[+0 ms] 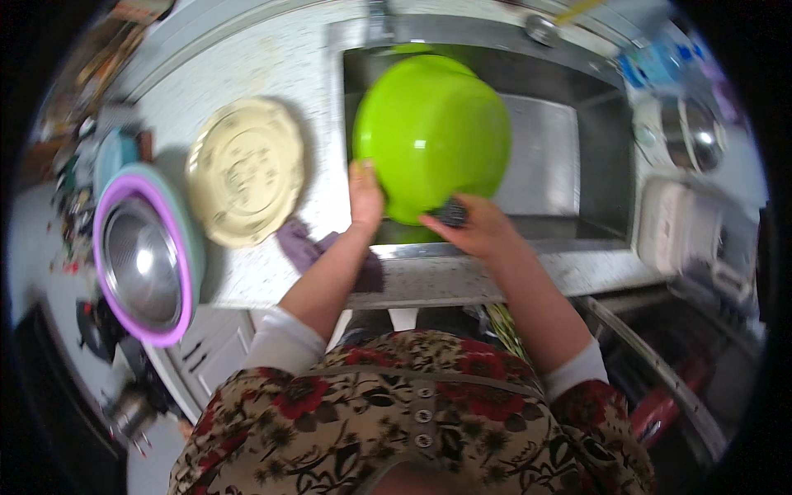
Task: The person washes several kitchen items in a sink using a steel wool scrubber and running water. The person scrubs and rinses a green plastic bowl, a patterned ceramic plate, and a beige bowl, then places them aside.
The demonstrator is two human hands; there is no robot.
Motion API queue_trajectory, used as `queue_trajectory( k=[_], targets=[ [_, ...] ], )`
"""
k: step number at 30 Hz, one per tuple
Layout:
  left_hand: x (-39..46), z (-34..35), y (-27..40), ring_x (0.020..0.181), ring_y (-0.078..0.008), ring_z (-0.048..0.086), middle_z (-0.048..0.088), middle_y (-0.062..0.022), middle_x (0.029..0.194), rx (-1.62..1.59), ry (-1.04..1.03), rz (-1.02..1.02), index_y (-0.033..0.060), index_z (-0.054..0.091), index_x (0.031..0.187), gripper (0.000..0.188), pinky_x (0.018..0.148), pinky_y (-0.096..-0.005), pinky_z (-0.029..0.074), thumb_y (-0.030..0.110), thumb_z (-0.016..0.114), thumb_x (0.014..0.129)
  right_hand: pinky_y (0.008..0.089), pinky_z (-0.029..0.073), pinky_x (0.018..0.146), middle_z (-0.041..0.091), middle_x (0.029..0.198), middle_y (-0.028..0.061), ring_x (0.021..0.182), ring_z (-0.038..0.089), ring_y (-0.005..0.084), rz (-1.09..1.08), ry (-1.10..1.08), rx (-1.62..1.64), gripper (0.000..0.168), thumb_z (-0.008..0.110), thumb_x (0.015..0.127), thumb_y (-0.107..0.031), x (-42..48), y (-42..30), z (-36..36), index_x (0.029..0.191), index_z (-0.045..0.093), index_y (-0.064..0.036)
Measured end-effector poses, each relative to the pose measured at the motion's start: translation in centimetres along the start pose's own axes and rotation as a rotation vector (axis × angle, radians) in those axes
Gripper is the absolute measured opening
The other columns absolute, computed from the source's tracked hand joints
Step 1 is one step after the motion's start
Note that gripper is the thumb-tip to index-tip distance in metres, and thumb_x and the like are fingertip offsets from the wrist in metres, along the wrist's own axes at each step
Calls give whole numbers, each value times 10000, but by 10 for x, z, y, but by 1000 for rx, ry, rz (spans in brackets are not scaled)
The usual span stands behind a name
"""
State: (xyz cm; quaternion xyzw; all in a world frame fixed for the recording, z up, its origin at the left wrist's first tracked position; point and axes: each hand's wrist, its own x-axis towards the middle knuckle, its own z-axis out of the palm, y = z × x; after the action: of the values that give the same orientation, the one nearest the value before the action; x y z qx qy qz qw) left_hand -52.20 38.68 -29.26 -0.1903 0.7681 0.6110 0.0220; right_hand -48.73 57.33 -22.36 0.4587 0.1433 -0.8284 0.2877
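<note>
A large lime-green bowl is held over the left part of a metal sink, its smooth outer side facing me. My left hand grips the bowl at its lower left edge; the hold of the fingers is partly hidden. In my right hand is a dark scrubbing pad, close against the bowl's lower edge. Under the bowl another bright green surface shows at top and bottom, but I cannot tell what it belongs to. A purple cloth lies on the counter by my left forearm.
Left of the sink sits a cream scalloped dish. Beyond it are stacked bowls, one with a purple rim, and a metal colander. The faucet stands behind the sink. Clear plastic containers and a metal pot are at the right.
</note>
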Motion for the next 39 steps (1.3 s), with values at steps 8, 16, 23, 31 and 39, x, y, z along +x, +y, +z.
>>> queue_trajectory(
  k=[8,16,23,31,39],
  targets=[
    [-8,-15,9,994,-144,528,593,-71,1104,-442,-232,-314,16,493,1221,343,900,-268,391,248,436,975,368,488,858,545,1218,195,1061,564,283,-1207,375,-1389,416,543,900,-238,-59,-83,5,1241,493,-6],
    [-6,-13,-12,1013,-159,543,598,-66,1116,-493,-318,-398,64,495,1218,298,906,-295,408,217,428,971,279,501,664,624,1056,65,832,627,154,-586,-91,-1275,436,569,885,-351,-3,8,116,1187,546,-38],
    [-19,-16,-21,1122,-245,486,491,-159,1266,-301,-424,-216,-15,359,1338,533,968,-336,374,339,453,952,273,484,502,638,858,111,628,619,157,-171,-134,-1173,447,622,832,-359,76,108,179,1063,579,21],
    [-6,-13,-29,1233,-269,387,426,-204,1328,36,-367,-207,-13,300,1384,674,993,-353,326,463,437,926,246,362,371,582,632,83,419,480,121,-323,-111,-1232,205,572,785,-131,95,129,167,879,583,50],
    [-3,-19,-39,1160,-257,465,491,-177,1265,-33,-335,-286,13,389,1325,555,969,-356,367,401,443,933,273,388,380,566,582,100,416,496,151,-451,-60,-960,210,575,774,-149,34,119,134,778,589,60]
  ],
)
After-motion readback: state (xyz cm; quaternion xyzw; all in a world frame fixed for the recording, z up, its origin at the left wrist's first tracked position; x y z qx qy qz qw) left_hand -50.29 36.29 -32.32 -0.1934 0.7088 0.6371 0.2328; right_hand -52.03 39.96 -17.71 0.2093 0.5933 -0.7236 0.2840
